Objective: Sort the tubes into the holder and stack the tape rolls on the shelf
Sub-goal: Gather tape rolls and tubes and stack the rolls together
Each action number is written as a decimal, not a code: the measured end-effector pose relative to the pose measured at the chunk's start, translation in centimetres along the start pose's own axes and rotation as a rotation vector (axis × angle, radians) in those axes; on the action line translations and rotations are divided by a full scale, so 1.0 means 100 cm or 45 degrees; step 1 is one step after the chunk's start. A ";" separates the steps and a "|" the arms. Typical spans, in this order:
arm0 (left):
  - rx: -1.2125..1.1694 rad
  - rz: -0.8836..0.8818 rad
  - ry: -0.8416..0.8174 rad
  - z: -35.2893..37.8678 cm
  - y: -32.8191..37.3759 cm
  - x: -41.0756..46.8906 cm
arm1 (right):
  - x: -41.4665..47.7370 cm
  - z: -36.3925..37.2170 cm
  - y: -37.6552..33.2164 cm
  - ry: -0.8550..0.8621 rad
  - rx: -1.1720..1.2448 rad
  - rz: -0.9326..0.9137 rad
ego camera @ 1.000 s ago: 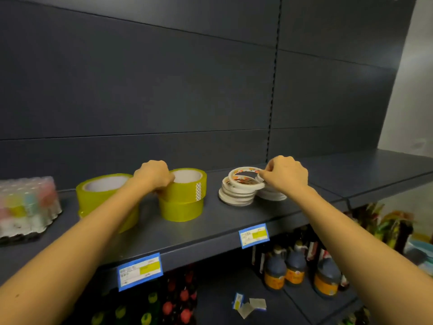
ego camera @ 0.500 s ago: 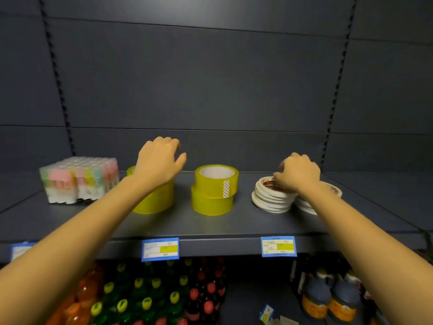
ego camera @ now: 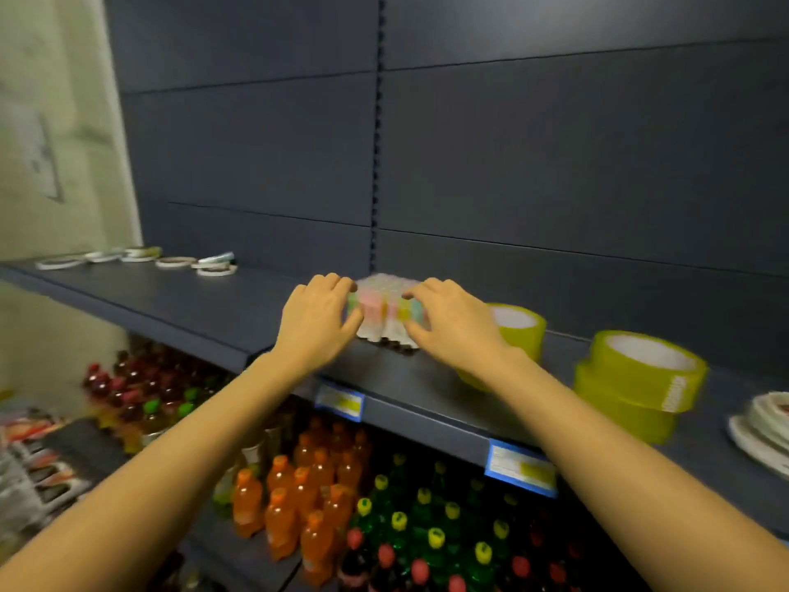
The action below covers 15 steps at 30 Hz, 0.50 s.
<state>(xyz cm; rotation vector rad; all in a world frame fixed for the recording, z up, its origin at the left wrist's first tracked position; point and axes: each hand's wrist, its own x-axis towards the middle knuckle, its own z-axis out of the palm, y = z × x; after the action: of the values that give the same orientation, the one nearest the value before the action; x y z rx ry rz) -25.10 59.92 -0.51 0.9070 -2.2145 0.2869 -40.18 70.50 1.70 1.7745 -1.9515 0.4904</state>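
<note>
The block of pastel plastic tubes (ego camera: 386, 307) stands upright on the dark grey metal shelf (ego camera: 192, 309), well to the left of the stack of two glossy yellow tape rolls (ego camera: 636, 378), with a single yellow tape roll (ego camera: 518, 331) between the two. The block is probably light, but it is many thin, smooth tubes packed side by side rather than one solid piece. Squeezed in the middle or lifted by its top, it could buckle or shed tubes. The safer hold looks like both short ends, low down near the dark base, with even pressure from each side. The left hand (ego camera: 318, 322) is at the end farther from the yellow stack, fingers curled over the top corner and thumb laid against the front face, gripping it. The right hand (ego camera: 452, 331) is at the nearer end, about half open with fingers spread. Its fingertips are at the top edge and its thumb is low on the front, but blur hides whether it has actually clamped on. Thin white tape rolls (ego camera: 764, 425) lie piled just right of the yellow stack, and more flat rolls (ego camera: 141, 258) lie scattered singly far to its left.
</note>
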 end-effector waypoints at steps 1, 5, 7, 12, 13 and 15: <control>0.034 -0.035 -0.013 -0.004 -0.022 -0.006 | 0.012 0.010 -0.017 -0.008 0.025 -0.037; 0.218 -0.128 -0.141 -0.016 -0.107 -0.028 | 0.059 0.049 -0.086 -0.117 0.117 -0.153; 0.249 -0.181 -0.200 -0.024 -0.150 -0.037 | 0.080 0.067 -0.120 -0.165 0.107 -0.160; 0.318 -0.234 -0.235 -0.043 -0.253 -0.048 | 0.137 0.110 -0.197 -0.224 0.131 -0.142; 0.328 -0.230 -0.243 -0.045 -0.271 -0.050 | 0.148 0.118 -0.211 -0.227 0.130 -0.136; 0.339 -0.231 -0.255 -0.048 -0.304 -0.052 | 0.170 0.130 -0.236 -0.250 0.121 -0.124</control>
<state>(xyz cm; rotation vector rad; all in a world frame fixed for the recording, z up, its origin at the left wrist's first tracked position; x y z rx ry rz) 0.77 42.62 -2.45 1.3233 -2.2891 0.4277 -19.07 46.77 -0.77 2.0351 -1.9870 0.3949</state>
